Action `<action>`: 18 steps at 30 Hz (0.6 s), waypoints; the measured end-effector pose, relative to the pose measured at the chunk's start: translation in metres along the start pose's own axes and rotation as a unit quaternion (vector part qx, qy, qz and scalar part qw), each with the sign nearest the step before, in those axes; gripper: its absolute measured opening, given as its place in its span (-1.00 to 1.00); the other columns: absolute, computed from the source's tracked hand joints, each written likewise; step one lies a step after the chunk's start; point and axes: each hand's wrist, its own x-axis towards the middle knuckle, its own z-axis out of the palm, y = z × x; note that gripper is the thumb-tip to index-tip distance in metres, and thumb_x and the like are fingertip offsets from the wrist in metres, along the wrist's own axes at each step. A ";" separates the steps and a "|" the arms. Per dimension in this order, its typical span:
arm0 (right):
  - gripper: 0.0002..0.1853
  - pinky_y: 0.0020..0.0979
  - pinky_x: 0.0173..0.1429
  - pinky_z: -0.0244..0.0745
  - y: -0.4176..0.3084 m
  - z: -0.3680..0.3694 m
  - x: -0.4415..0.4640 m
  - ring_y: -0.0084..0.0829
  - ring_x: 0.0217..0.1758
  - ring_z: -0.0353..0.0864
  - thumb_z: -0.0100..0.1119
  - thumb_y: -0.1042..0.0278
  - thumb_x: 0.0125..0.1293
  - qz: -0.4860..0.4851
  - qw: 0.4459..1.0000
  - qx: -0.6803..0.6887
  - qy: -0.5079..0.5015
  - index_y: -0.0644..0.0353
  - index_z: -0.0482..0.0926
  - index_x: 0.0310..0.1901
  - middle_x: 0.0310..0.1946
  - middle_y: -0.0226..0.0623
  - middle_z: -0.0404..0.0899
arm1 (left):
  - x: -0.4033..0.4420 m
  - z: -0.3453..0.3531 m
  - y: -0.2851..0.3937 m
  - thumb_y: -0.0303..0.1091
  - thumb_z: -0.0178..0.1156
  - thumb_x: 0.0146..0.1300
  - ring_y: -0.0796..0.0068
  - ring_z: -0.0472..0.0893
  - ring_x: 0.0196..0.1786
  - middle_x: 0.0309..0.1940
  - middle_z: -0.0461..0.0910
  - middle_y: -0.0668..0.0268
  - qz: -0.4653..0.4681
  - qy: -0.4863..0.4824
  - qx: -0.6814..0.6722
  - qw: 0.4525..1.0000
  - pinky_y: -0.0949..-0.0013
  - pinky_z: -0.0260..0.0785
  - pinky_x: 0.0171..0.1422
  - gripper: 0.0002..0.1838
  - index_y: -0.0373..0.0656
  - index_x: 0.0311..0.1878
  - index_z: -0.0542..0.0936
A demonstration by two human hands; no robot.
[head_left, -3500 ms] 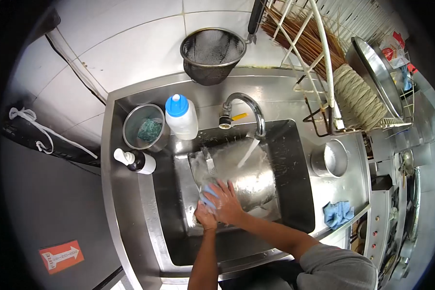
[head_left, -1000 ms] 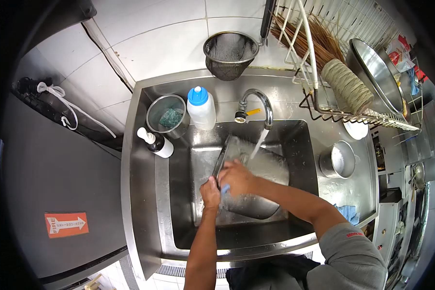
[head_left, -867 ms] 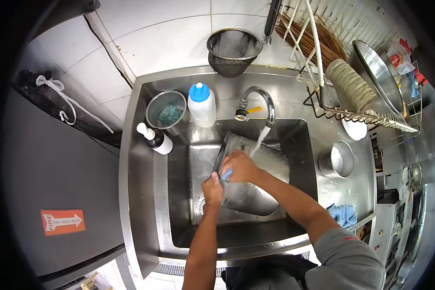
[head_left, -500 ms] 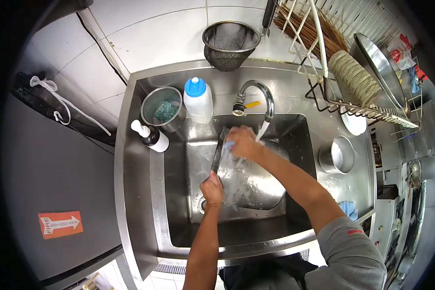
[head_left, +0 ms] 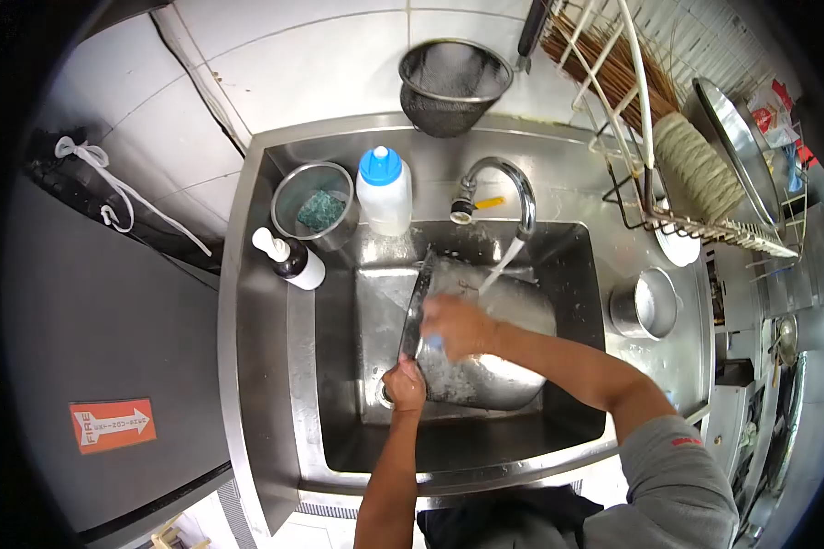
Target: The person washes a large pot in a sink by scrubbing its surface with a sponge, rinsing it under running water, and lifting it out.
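Note:
A large steel container (head_left: 504,366), deep and shiny, lies tilted in the sink (head_left: 375,334) with its rim toward the left. My left hand (head_left: 405,384) is closed around the near end of that rim. My right hand (head_left: 460,328), smeared by motion, presses a small blue cloth (head_left: 435,342) to the wall just inside the rim; most of the cloth is hidden by the fingers. Water runs from the curved faucet (head_left: 528,197) into the container behind my right hand.
A pot with a green scouring pad (head_left: 320,210), a blue-capped bottle (head_left: 384,197) and a pump bottle (head_left: 288,259) line the left ledge. A small pot (head_left: 645,304) stands right. A mesh strainer (head_left: 455,87) hangs behind; a wire rack (head_left: 705,224) overhangs the right.
My right hand has moved down along the rim toward me, from near the far end. My left hand still grips the rim, slightly lower. The whole view has shifted slightly.

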 end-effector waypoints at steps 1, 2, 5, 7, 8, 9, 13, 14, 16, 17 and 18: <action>-0.75 -0.14 -0.15 0.53 -0.017 0.000 -0.012 -0.13 -0.23 0.57 0.35 0.27 -0.25 -0.090 0.994 0.064 0.006 0.03 0.64 -0.41 -0.38 -0.23 0.54 | -0.005 -0.007 0.004 -0.28 -0.10 0.46 -0.25 0.50 -0.55 -0.68 0.46 -0.12 -0.028 -0.026 -0.002 0.999 -0.11 0.29 -0.44 -0.50 -0.31 -0.63 0.48; -0.75 -0.14 -0.15 0.53 -0.005 0.001 -0.011 -0.13 -0.23 0.57 0.35 0.27 -0.25 -0.085 0.994 0.063 0.009 0.03 0.64 -0.41 -0.38 -0.23 0.54 | -0.003 -0.011 0.007 -0.26 -0.11 0.47 -0.24 0.49 -0.56 -0.69 0.45 -0.12 -0.038 -0.039 -0.015 0.998 -0.11 0.29 -0.44 -0.49 -0.31 -0.63 0.48; -0.78 -0.16 -0.12 0.52 0.060 0.024 0.005 -0.19 -0.22 0.55 0.32 0.24 -0.25 0.017 0.991 0.111 0.072 0.01 0.61 -0.45 -0.38 -0.27 0.50 | -0.006 -0.002 0.001 -0.26 -0.14 0.48 -0.23 0.49 -0.58 -0.70 0.45 -0.11 -0.008 -0.012 0.020 1.000 -0.11 0.28 -0.43 -0.47 -0.32 -0.63 0.47; -0.80 -0.17 -0.13 0.51 0.084 0.051 0.011 -0.21 -0.19 0.54 0.35 0.24 -0.20 0.119 0.990 0.056 0.040 0.01 0.61 -0.46 -0.36 -0.28 0.47 | -0.014 0.002 -0.007 -0.26 -0.18 0.50 -0.21 0.40 -0.60 -0.73 0.36 -0.07 0.004 0.004 0.000 1.000 -0.07 0.20 -0.44 -0.47 -0.30 -0.64 0.38; -0.81 -0.17 -0.14 0.51 0.088 0.057 0.013 -0.22 -0.17 0.54 0.36 0.23 -0.18 0.172 0.984 0.030 0.021 0.01 0.61 -0.47 -0.35 -0.28 0.46 | -0.016 0.002 -0.010 -0.26 -0.22 0.53 -0.20 0.32 -0.62 -0.76 0.27 -0.03 0.010 0.017 -0.021 1.000 -0.02 0.11 -0.45 -0.46 -0.28 -0.65 0.30; -0.81 -0.17 -0.14 0.51 0.069 0.044 0.012 -0.22 -0.17 0.54 0.36 0.23 -0.18 0.170 0.985 0.030 0.019 0.01 0.61 -0.47 -0.35 -0.28 0.46 | -0.015 0.001 -0.008 -0.26 -0.22 0.53 -0.20 0.32 -0.62 -0.76 0.27 -0.03 0.008 0.018 -0.022 1.000 -0.02 0.11 -0.45 -0.46 -0.28 -0.65 0.30; -0.88 -0.25 -0.04 0.52 0.039 0.004 0.003 -0.33 -0.18 0.57 0.31 0.37 -0.05 -0.048 0.982 0.182 0.006 -0.03 0.64 -0.39 -0.41 -0.40 0.52 | -0.015 -0.008 0.002 -0.29 -0.19 0.48 -0.25 0.43 -0.55 -0.73 0.38 -0.06 -0.032 -0.020 -0.022 0.999 -0.11 0.22 -0.40 -0.46 -0.28 -0.69 0.37; -0.87 -0.25 -0.06 0.52 0.069 0.007 0.014 -0.31 -0.17 0.57 0.29 0.40 -0.02 0.049 0.988 0.144 -0.032 -0.02 0.64 -0.38 -0.40 -0.39 0.53 | -0.014 -0.009 0.002 -0.29 -0.20 0.49 -0.23 0.45 -0.54 -0.72 0.40 -0.06 -0.028 -0.027 -0.013 0.999 -0.09 0.24 -0.39 -0.46 -0.31 -0.65 0.43; -0.85 -0.25 -0.10 0.51 0.148 0.072 0.003 -0.26 -0.17 0.57 0.26 0.43 0.03 0.110 0.985 0.135 0.016 0.01 0.62 -0.30 -0.40 -0.38 0.54 | -0.020 -0.006 0.000 -0.29 -0.22 0.49 -0.22 0.47 -0.54 -0.71 0.42 -0.07 -0.023 -0.035 -0.004 0.999 -0.08 0.27 -0.38 -0.46 -0.33 -0.62 0.49; -0.83 -0.25 -0.11 0.50 0.164 0.092 -0.011 -0.25 -0.18 0.57 0.25 0.43 0.04 0.094 0.982 0.152 0.063 0.02 0.61 -0.28 -0.40 -0.39 0.54 | -0.026 -0.001 -0.005 -0.28 -0.21 0.49 -0.21 0.49 -0.52 -0.68 0.46 -0.08 -0.035 -0.010 -0.024 0.999 -0.06 0.29 -0.36 -0.47 -0.37 -0.54 0.55; -0.82 -0.26 -0.12 0.50 0.165 0.090 -0.020 -0.23 -0.18 0.57 0.25 0.43 0.06 0.077 0.977 0.166 0.108 0.04 0.60 -0.25 -0.41 -0.39 0.55 | -0.027 -0.003 -0.008 -0.27 -0.21 0.50 -0.20 0.52 -0.51 -0.66 0.49 -0.10 -0.048 0.013 -0.041 0.998 -0.04 0.32 -0.33 -0.47 -0.41 -0.47 0.61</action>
